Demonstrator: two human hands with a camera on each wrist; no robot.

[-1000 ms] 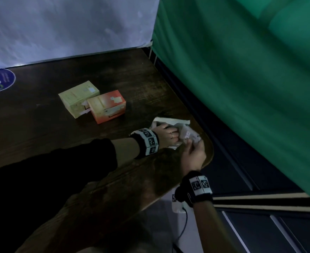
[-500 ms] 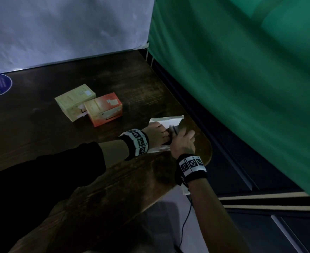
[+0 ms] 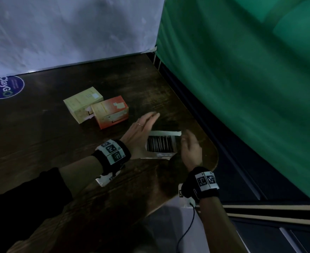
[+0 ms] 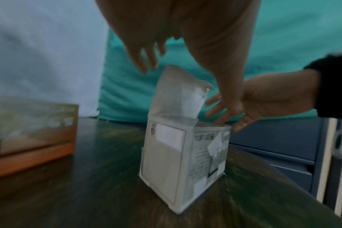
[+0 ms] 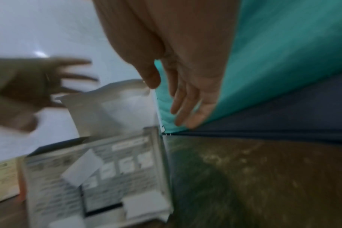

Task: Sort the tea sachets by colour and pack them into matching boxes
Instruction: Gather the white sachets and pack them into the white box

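Observation:
A grey-white tea box (image 3: pixel 158 155) stands near the table's right edge with its lid flap (image 3: pixel 166 133) up. Several dark sachets (image 3: pixel 160 145) stand packed inside it. My left hand (image 3: pixel 143 125) hovers just left of the box, fingers straight and empty. My right hand (image 3: pixel 190 145) hovers at the box's right side, fingers relaxed and empty. The left wrist view shows the box (image 4: pixel 184 162) upright with its flap (image 4: pixel 178 95) raised and neither hand gripping it. The blurred right wrist view shows the same box (image 5: pixel 107 177) below my spread fingers (image 5: pixel 185 104).
A yellow box (image 3: pixel 83 103) and an orange box (image 3: pixel 112 112) lie side by side behind the left hand. A green curtain (image 3: pixel 242 88) hangs close along the right edge of the dark wooden table (image 3: pixel 41 143). A round blue sticker (image 3: pixel 7 86) sits far left.
Both hands were on top of the grey-white box, working at its lid. They have let go and moved apart, and the box now stands open with its sachets showing.

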